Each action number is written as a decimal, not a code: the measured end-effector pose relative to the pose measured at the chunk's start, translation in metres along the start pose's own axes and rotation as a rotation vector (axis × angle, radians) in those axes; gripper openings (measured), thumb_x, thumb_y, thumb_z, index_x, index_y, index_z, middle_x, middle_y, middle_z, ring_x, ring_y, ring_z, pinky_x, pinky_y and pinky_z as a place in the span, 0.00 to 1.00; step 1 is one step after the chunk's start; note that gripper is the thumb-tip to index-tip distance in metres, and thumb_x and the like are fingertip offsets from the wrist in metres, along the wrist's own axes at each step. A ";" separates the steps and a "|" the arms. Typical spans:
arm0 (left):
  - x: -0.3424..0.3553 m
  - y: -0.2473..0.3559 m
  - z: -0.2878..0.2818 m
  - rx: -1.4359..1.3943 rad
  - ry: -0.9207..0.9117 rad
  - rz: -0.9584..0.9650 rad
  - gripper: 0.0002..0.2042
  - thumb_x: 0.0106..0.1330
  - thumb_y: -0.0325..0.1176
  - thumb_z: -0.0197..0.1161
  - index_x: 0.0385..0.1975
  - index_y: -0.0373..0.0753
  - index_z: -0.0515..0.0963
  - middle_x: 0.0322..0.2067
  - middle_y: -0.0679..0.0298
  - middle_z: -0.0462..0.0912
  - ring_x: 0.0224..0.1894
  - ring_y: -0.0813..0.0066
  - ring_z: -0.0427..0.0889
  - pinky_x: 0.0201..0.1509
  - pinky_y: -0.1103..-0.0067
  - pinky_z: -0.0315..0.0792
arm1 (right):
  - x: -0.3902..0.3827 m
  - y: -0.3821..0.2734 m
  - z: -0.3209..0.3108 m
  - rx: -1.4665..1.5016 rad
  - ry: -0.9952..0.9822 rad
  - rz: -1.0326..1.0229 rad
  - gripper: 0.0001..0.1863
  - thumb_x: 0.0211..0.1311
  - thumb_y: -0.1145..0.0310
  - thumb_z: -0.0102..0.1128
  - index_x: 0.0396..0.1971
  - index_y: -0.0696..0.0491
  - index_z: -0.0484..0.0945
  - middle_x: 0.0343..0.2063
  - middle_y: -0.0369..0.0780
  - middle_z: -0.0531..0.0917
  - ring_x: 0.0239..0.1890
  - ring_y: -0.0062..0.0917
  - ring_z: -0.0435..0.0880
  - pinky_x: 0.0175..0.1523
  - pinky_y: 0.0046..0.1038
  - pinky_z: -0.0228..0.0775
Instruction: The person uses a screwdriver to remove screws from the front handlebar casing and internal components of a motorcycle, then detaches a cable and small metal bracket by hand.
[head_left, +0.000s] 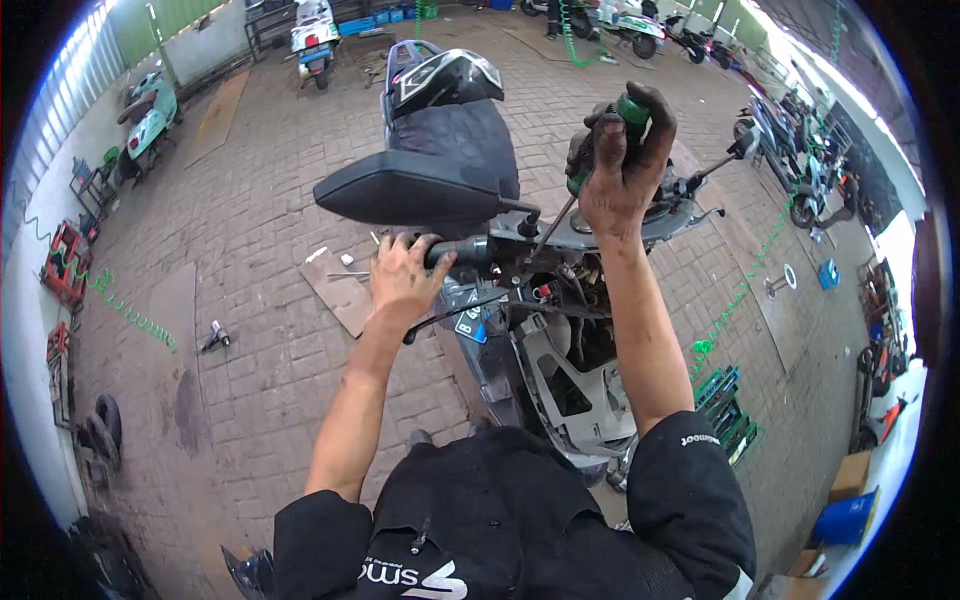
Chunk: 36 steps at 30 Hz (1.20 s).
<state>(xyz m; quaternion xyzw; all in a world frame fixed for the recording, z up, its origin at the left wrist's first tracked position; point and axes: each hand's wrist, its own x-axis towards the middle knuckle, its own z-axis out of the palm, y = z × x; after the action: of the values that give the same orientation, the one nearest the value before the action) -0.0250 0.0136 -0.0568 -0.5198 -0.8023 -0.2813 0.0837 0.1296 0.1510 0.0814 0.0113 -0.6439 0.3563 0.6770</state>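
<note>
Item: scooter (560,380), front panels off, on brick floor.
L hand (400,280): fingers curled shut round black handlebar grip (462,250); brake lever (450,312) just below fingers.
R hand (620,160): fingers closed tight on green-handled screwdriver (630,108); shaft runs down-left from fingers to steering head.
Black seat (400,188) w/ helmet (445,78) beyond L fingers.

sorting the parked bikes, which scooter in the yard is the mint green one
The mint green scooter stands at the far left by the corrugated wall. The white scooter at the top and the dark scooter under the person's hands are other colours.
</note>
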 end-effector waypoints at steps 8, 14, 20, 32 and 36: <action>0.000 -0.001 0.002 0.018 0.036 0.028 0.20 0.54 0.51 0.58 0.38 0.41 0.78 0.37 0.59 0.76 0.45 0.60 0.71 0.47 0.66 0.67 | 0.000 -0.003 -0.002 0.046 0.097 0.128 0.21 0.61 0.61 0.53 0.51 0.51 0.59 0.25 0.35 0.71 0.18 0.13 0.67 0.20 0.16 0.61; 0.000 -0.003 -0.003 -0.045 -0.004 0.016 0.19 0.54 0.50 0.59 0.40 0.45 0.77 0.38 0.56 0.75 0.45 0.59 0.71 0.47 0.64 0.66 | 0.000 -0.004 0.004 0.031 0.037 0.074 0.21 0.61 0.62 0.52 0.51 0.50 0.59 0.26 0.36 0.72 0.19 0.14 0.67 0.20 0.16 0.62; 0.001 -0.004 0.001 -0.061 0.005 0.031 0.20 0.54 0.50 0.59 0.40 0.44 0.77 0.38 0.57 0.75 0.46 0.58 0.70 0.47 0.64 0.65 | 0.000 -0.001 -0.003 -0.001 0.060 0.081 0.20 0.62 0.64 0.52 0.51 0.50 0.59 0.27 0.37 0.72 0.19 0.15 0.68 0.21 0.18 0.64; 0.001 -0.003 -0.002 -0.023 0.025 -0.005 0.18 0.53 0.49 0.60 0.34 0.40 0.79 0.34 0.58 0.78 0.43 0.57 0.72 0.47 0.65 0.65 | 0.022 -0.015 -0.001 0.284 -0.318 0.524 0.25 0.57 0.66 0.58 0.53 0.55 0.61 0.35 0.39 0.75 0.34 0.21 0.76 0.40 0.21 0.69; 0.002 -0.001 0.003 -0.080 0.085 0.073 0.17 0.52 0.47 0.61 0.34 0.42 0.80 0.35 0.59 0.79 0.44 0.59 0.74 0.47 0.64 0.65 | 0.004 -0.005 0.010 -0.244 0.019 0.250 0.21 0.46 0.63 0.69 0.34 0.57 0.68 0.21 0.33 0.76 0.22 0.14 0.72 0.30 0.17 0.67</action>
<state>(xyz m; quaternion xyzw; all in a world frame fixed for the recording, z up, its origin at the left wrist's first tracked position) -0.0265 0.0159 -0.0588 -0.5395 -0.7665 -0.3318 0.1071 0.1229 0.1445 0.0883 -0.1547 -0.6723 0.3569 0.6299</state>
